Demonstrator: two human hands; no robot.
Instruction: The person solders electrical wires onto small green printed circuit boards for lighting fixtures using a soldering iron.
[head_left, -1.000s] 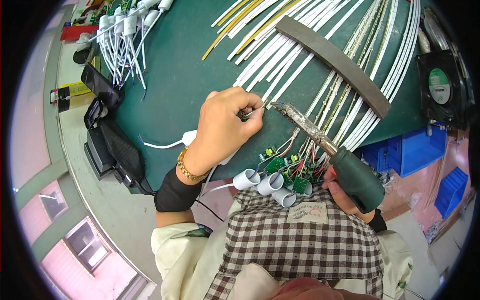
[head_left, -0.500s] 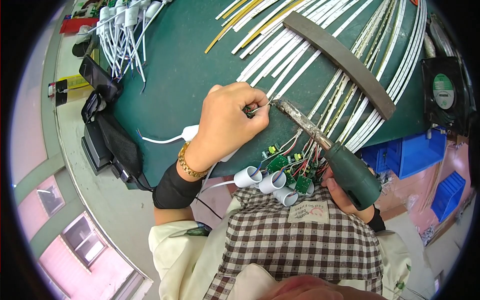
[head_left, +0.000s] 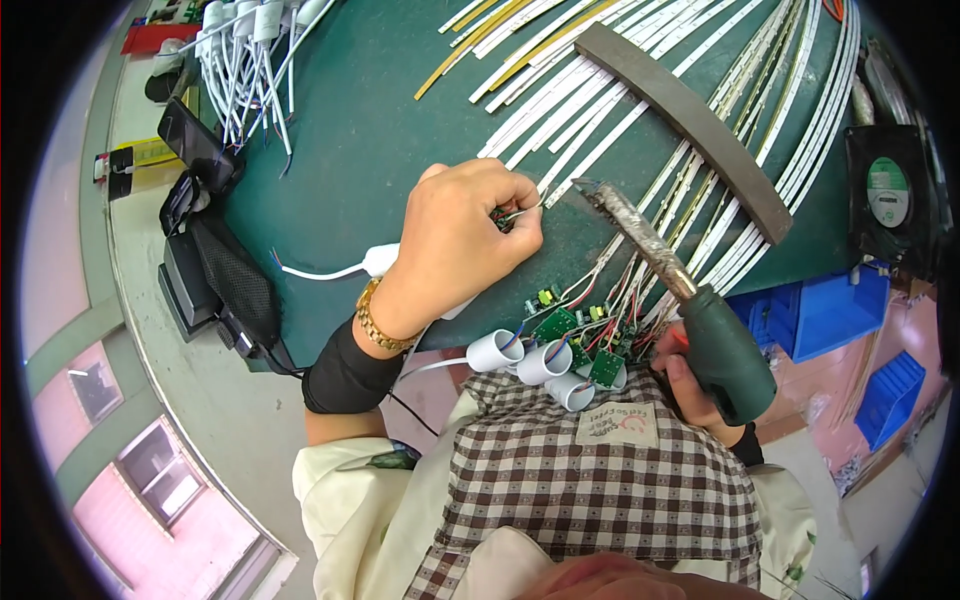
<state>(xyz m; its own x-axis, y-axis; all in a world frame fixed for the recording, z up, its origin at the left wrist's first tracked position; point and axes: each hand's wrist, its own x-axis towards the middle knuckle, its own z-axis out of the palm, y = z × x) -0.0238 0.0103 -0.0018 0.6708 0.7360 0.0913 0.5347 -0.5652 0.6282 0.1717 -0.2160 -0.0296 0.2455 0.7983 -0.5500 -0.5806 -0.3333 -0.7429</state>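
My left hand [head_left: 470, 215] is closed over a small circuit board with thin wires [head_left: 505, 219], most of it hidden in my fingers. The wires point at the near end of a white LED strip [head_left: 567, 190]; whether they touch it I cannot tell. In my right hand [head_left: 692, 388] is a soldering iron [head_left: 735, 350] with a thick dark green handle. Its metal tip stands just right of that strip end, apart from my left fingers. Between my hands lie green circuit boards [head_left: 606, 367] with wires, beside several white lamp caps [head_left: 495, 351] at the table's near edge.
A curved dark bar [head_left: 690, 130] lies across many LED strips on the green table [head_left: 350, 150]. White corded sockets [head_left: 240, 80] pile up at the far left. Black devices [head_left: 225, 280] stand on the left, a black box [head_left: 888, 190] and blue bins [head_left: 830, 310] on the right.
The soldering iron's tip has drawn back to the right and slightly up, away from the wires at my left fingers. My right hand has shifted right; my left hand has barely moved.
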